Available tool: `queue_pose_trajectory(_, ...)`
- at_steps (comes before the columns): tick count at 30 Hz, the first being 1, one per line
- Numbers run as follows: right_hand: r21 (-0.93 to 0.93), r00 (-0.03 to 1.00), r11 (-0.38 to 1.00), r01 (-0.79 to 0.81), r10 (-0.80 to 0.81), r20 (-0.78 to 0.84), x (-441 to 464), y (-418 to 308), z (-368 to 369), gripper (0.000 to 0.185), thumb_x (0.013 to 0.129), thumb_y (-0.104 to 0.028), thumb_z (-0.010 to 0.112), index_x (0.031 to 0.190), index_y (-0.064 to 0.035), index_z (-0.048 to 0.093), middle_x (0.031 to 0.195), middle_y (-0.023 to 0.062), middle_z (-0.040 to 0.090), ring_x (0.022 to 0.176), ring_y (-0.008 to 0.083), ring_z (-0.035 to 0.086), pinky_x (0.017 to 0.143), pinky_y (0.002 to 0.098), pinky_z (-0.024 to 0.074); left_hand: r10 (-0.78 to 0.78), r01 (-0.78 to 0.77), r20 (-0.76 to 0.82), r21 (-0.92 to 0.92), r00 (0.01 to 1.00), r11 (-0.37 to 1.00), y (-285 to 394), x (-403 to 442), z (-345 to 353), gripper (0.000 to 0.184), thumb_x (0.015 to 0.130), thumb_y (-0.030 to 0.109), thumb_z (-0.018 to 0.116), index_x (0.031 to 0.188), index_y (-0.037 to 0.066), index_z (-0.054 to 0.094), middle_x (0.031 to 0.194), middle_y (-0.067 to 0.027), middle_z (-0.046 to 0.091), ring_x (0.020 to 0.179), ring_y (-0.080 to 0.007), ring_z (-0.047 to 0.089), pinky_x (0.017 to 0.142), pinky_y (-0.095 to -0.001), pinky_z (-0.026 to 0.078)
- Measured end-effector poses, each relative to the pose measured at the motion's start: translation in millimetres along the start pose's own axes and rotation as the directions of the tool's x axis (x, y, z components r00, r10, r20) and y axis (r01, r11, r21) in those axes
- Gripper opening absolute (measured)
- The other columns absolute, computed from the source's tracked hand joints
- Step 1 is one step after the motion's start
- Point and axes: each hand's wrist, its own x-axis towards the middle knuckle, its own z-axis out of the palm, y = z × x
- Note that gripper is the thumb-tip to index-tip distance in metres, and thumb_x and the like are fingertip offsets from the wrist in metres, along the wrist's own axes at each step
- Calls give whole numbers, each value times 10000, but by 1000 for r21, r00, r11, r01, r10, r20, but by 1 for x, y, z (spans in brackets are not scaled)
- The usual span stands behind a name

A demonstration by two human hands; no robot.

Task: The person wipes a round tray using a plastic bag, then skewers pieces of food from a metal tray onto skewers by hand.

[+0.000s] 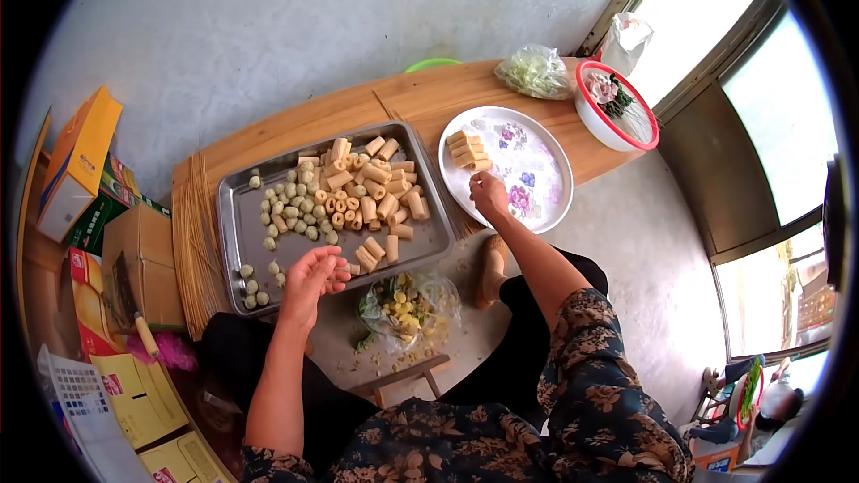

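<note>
My left hand (313,282) hovers over the near edge of a metal tray (443,237), palm up, its fingers half curled and apart with nothing seen in them. In the tray lie many tan tube-shaped pieces (387,207) and pale green balls (291,210). On a round white plate (550,143) with purple flowers, several tube-shaped pieces (467,152) sit side by side in a row, as on a skewer. My right hand (489,195) is closed at the near end of that row; the stick itself is hidden by the fingers.
Thin bamboo skewers (199,233) lie along the left end of the wooden table (335,116). A bag of greens (537,72) and a red-rimmed bowl (617,107) stand right. Below is a plastic bag of scraps (407,309). Boxes and a knife (134,309) are at left.
</note>
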Motion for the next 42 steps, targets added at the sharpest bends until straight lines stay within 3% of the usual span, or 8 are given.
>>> queue_pose_trajectory(3, -243, 941, 929, 280, -316, -123, -24, -22, -23, 253, 814, -200, 542, 1031, -74, 569, 936, 146, 622, 907, 329, 593, 732, 433, 464, 2, -2, 3, 1, 1000, 1000, -2, -1, -1, 265, 931, 215, 540, 1119, 29, 553, 958, -54, 602, 787, -128, 606, 656, -245, 490)
queue_pose_trajectory(8, -368, 892, 825, 428, -452, 25, -78, -57, -50, 198, 836, -223, 490, 835, -77, 624, 765, 170, 642, 726, 352, 624, 654, 452, 483, 33, -33, 21, 32, 999, 999, -2, -3, 3, 256, 935, 209, 530, 1110, 24, 553, 949, -59, 600, 778, -135, 603, 660, -255, 502)
queue_pose_trajectory(18, -684, 943, 654, 324, -167, 287, -104, 2, 4, 181, 758, -207, 600, 840, -67, 680, 822, 152, 664, 840, 339, 636, 740, 417, 496, 18, -21, 42, 71, 999, 997, -4, -4, 5, 260, 931, 217, 535, 1115, 34, 556, 943, -47, 605, 778, -120, 604, 665, -246, 497)
queue_pose_trajectory(31, -607, 969, 765, 216, -94, 227, -106, -5, -18, 164, 764, -188, 582, 786, -40, 650, 769, 139, 663, 782, 267, 654, 670, 386, 511, 34, -37, 33, 89, 999, 995, -1, -8, 3, 277, 929, 244, 542, 1116, 40, 558, 932, -34, 609, 775, -111, 610, 658, -240, 500)
queue_pose_trajectory(33, -314, 883, 949, 22, 129, 451, -104, 1, -30, 150, 804, -158, 569, 780, -34, 650, 802, 127, 665, 710, 267, 642, 631, 352, 504, 38, -42, 45, 81, 998, 996, -2, -7, 2, 283, 926, 252, 548, 1115, 43, 561, 932, -33, 609, 777, -111, 611, 654, -240, 499)
queue_pose_trajectory(37, 33, 779, 962, -272, 200, 595, -136, -31, -61, 147, 813, -167, 576, 769, -34, 622, 722, 87, 633, 594, 183, 583, 522, 294, 447, 47, -51, 48, 80, 998, 996, -3, -7, 2, 291, 923, 259, 551, 1115, 41, 561, 934, -36, 613, 778, -108, 610, 653, -241, 499)
queue_pose_trajectory(39, 553, 648, 486, -677, 39, 760, -154, -27, -60, 131, 831, -172, 577, 815, -46, 609, 644, 48, 590, 508, 133, 514, 460, 257, 385, 52, -56, 52, 82, 997, 995, -3, -8, 4, 302, 921, 266, 555, 1116, 36, 561, 939, -41, 618, 740, -109, 613, 636, -238, 496)
queue_pose_trajectory(42, 631, 671, 404, -663, -55, 740, -217, -72, -68, 126, 861, -166, 563, 861, -47, 602, 607, 27, 550, 486, 124, 482, 462, 236, 388, 22, -31, 110, 83, 994, 996, -7, -7, 6, 337, 915, 293, 566, 1124, 29, 556, 957, -56, 624, 683, -107, 606, 609, -229, 485)
